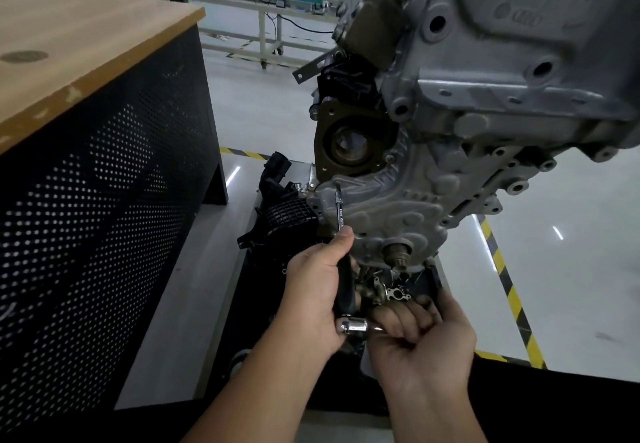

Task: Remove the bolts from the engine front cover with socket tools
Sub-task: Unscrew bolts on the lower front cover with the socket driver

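A grey cast engine front cover [388,207] hangs on the engine ahead of me. A thin socket extension [339,210] runs from a bolt [337,184] at the cover's upper left down to a black handle. My left hand [313,290] grips that black handle just below the shaft. At the handle's lower end sits a chrome ratchet head [353,325]. My right hand [420,342] curls its fingers round the ratchet's bar to the right of the head. The crankshaft stub [398,255] pokes out at the cover's bottom.
A wooden-topped cabinet [86,71] with perforated black sides stands close on the left. A black tray [429,285] under the engine holds several loose metal parts. Black plastic parts [284,214] lie left of the cover. Yellow-black floor tape [509,290] runs on the right.
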Demonstrator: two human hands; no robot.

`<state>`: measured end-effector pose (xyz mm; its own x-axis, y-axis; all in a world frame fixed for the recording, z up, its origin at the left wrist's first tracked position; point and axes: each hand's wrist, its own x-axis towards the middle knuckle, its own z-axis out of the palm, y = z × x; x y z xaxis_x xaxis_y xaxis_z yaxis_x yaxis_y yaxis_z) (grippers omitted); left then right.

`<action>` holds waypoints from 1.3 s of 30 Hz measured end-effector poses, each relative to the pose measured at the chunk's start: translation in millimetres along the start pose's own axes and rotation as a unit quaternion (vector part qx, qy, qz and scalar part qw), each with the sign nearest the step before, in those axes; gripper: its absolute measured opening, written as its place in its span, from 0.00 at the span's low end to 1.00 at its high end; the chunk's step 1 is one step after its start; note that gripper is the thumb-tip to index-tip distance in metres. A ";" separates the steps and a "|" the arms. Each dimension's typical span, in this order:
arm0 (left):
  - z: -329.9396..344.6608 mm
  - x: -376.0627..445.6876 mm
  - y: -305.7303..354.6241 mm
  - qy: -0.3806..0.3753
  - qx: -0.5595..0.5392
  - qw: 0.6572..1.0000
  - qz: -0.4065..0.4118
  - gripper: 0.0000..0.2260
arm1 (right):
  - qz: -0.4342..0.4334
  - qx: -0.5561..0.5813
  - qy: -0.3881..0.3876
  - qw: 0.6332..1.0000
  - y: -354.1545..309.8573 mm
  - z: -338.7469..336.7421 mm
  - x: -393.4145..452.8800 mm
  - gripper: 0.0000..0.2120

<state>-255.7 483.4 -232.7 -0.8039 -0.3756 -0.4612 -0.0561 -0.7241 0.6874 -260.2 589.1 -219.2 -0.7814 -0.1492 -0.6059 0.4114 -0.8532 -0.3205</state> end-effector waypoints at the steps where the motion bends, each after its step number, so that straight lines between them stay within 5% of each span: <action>1: 0.4 -0.7 2.4 0.002 0.006 1.000 -0.003 0.14 | -0.003 0.000 -0.002 1.000 4.6 1.7 -3.7 0.22; 8: -3.0 -7.5 15.1 0.020 0.079 0.997 -0.011 0.16 | -0.119 -0.231 -0.046 0.965 53.0 -10.8 -20.0 0.12; 12: -2.8 -7.0 16.7 0.024 0.124 0.992 0.019 0.22 | -0.327 -0.481 -0.105 0.806 47.2 -15.3 -21.3 0.09; 14: -1.6 -10.7 18.6 0.008 0.109 0.994 0.013 0.27 | -0.365 -0.510 -0.123 0.769 46.4 -11.5 -27.4 0.05; 17: -2.3 -9.3 14.2 -0.001 0.088 0.996 0.001 0.29 | -0.393 -0.329 -0.117 0.851 50.5 2.0 -45.4 0.10; 21: -8.5 -1.5 12.1 -0.010 0.054 0.998 0.009 0.18 | -0.458 -0.238 -0.099 0.851 34.7 17.3 -64.1 0.07; 26: -14.8 8.0 1.3 -0.088 -0.157 0.982 -0.065 0.18 | -0.326 -0.141 -0.142 0.924 11.9 22.6 -53.0 0.18; 31: -8.9 8.1 -13.1 -0.145 -0.259 0.948 -0.112 0.17 | -0.296 -0.110 -0.163 0.935 2.7 18.2 -43.1 0.18; 39: 2.4 -3.0 -4.3 -0.135 -0.229 0.959 -0.095 0.20 | -0.287 -0.114 -0.162 0.937 -10.6 24.3 -32.0 0.14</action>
<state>-254.5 489.0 -232.9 -0.9321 -0.0925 -0.3503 -0.0013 -0.9660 0.2585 -251.0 590.8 -178.7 -0.9911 0.1257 -0.0448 -0.0593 -0.7156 -0.6960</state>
